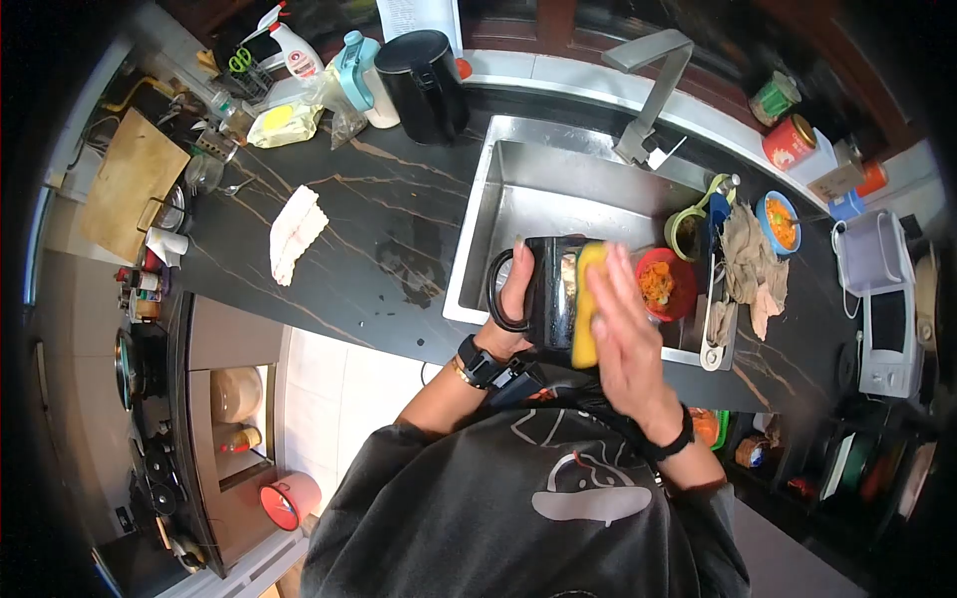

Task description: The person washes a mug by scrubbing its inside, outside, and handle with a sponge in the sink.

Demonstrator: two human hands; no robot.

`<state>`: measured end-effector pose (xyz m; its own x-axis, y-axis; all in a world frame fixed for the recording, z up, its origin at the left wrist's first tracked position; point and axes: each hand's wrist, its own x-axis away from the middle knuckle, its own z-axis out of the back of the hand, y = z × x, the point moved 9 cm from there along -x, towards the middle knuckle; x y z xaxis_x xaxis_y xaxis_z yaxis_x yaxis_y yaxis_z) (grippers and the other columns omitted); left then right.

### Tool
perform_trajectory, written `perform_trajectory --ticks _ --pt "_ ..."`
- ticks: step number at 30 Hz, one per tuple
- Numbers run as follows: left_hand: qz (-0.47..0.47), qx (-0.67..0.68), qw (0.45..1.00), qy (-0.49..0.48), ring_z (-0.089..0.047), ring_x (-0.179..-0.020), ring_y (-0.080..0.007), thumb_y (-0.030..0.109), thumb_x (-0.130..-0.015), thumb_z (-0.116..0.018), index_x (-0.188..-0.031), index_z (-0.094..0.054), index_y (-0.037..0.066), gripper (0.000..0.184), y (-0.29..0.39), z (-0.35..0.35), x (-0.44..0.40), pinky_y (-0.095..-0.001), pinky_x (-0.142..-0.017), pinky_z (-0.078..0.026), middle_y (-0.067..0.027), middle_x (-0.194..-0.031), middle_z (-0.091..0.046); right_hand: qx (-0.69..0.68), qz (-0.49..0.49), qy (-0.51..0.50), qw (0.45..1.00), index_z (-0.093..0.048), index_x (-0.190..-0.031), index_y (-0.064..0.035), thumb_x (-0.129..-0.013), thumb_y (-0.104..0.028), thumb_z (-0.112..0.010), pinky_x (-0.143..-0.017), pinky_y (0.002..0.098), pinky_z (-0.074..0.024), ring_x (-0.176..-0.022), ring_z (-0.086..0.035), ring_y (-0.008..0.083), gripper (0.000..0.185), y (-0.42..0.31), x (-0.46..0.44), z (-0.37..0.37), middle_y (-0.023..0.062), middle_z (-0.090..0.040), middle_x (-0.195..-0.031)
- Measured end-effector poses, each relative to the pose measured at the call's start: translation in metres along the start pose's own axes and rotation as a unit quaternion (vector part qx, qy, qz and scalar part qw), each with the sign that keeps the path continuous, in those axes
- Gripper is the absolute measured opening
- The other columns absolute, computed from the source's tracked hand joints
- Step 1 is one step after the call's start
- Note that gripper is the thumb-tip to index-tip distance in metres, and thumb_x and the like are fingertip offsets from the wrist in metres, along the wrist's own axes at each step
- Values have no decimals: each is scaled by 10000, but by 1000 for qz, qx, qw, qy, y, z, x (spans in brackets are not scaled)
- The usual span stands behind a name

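Note:
My left hand (511, 314) holds a glossy black mug (550, 304) tilted over the front edge of the sink (543, 204). The mug's loop handle points left, beside my thumb; my other left fingers are mostly hidden behind it. Against the mug's right end lies a yellow sponge (585, 334), pressed there by the outstretched fingers of my right hand (630, 349). A red bowl (680, 296) with orange food scraps stands in the right part of the sink, just beyond my right fingers.
The faucet (653, 105) rises behind the sink. Crumpled brown cloths (750, 254) and a blue bowl (766, 214) sit to its right. A pale cloth (297, 234) lies on the dark counter (379, 199) at left. A black kettle (424, 90) stands at the back.

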<state>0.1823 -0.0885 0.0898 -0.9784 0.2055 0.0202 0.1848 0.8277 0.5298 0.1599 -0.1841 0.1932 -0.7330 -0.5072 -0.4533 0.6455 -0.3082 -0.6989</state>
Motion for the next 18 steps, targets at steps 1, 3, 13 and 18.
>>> perform_trajectory --ticks 1,3,13,18 --pt "-5 -7 1000 -8 -580 -1108 -199 629 -925 -286 -1332 -424 9 754 3 2 0 -337 -955 -471 -129 -1252 -557 3 13 -21 1000 -433 -1349 5 -930 -39 -449 -1106 425 -238 -1363 -270 397 422 -4 10 -7 249 -314 -1447" --pt "-13 -20 999 -26 -582 -1103 -201 625 -926 -292 -1327 -429 12 745 7 0 0 -336 -949 -474 -133 -1250 -557 4 25 -47 999 -446 -1337 7 -927 -37 -458 -1103 429 -238 -1368 -256 400 413 -6 18 -16 252 -312 -1447" --pt "-17 -58 998 -7 -571 -1111 -201 626 -921 -308 -1348 -401 34 735 4 -4 -1 -346 -968 -455 -138 -1263 -542 -9 -8 -10 1000 -384 -1383 -1 -950 -81 -412 -1107 429 -213 -1378 -241 388 441 4 9 -6 258 -273 -1464" --pt "14 -73 997 5 -586 -1077 -180 598 -937 -314 -1348 -399 36 702 -5 12 -2 -323 -925 -481 -122 -1230 -559 0 0 -1 1000 -391 -1380 -3 -941 -72 -428 -1110 431 -205 -1383 -227 388 446 13 -1 -8 250 -255 -1475"
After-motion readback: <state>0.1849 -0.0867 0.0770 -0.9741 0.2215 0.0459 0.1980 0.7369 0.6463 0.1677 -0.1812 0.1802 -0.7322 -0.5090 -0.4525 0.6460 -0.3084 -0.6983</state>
